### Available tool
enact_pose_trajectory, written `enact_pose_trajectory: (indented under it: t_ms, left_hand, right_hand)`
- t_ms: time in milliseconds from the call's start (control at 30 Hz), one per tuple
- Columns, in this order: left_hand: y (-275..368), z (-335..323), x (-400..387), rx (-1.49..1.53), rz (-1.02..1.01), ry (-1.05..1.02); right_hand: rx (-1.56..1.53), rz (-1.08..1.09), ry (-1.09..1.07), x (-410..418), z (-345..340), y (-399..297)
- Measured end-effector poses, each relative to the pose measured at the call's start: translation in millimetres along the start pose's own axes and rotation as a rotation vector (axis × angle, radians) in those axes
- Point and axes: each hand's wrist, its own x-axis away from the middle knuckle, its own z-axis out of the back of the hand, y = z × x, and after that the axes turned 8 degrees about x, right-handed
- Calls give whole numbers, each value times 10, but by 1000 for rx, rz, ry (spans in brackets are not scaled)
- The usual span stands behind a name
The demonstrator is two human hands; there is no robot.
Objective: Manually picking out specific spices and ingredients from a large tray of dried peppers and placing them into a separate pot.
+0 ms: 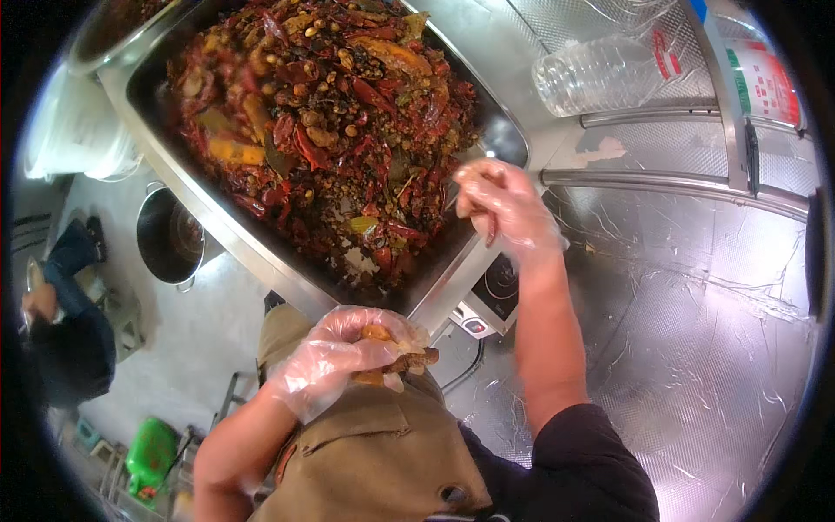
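Note:
A deep rectangular metal tray lies before me, heaped with an oily mix of dried red chilies, seeds, leaves and other spices. My left hand, in a clear plastic glove, is closed around several brown, bark-like spice pieces in front of my apron, just off the tray's near corner. My right hand, gloved too, is over the tray's right edge with its fingers curled. Something small and reddish-brown shows below those fingers, but I cannot tell whether it is held.
An induction cooker stands beneath the tray's right side. Foil-like sheeting and metal rails line the right. A clear plastic bottle lies upper right. Left are a metal pot, white bucket, green container and another person.

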Motion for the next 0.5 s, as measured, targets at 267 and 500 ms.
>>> enact_pose_trajectory:
  t_ms: [267,500]
  left_hand:
    - [16,-2,-19,-4,30,-91]
    - [54,-7,21,-10,2,-8]
  right_hand:
    - [1380,182,-151,-357,-419,279]
    - [818,-89,-195,-310,-375,105]
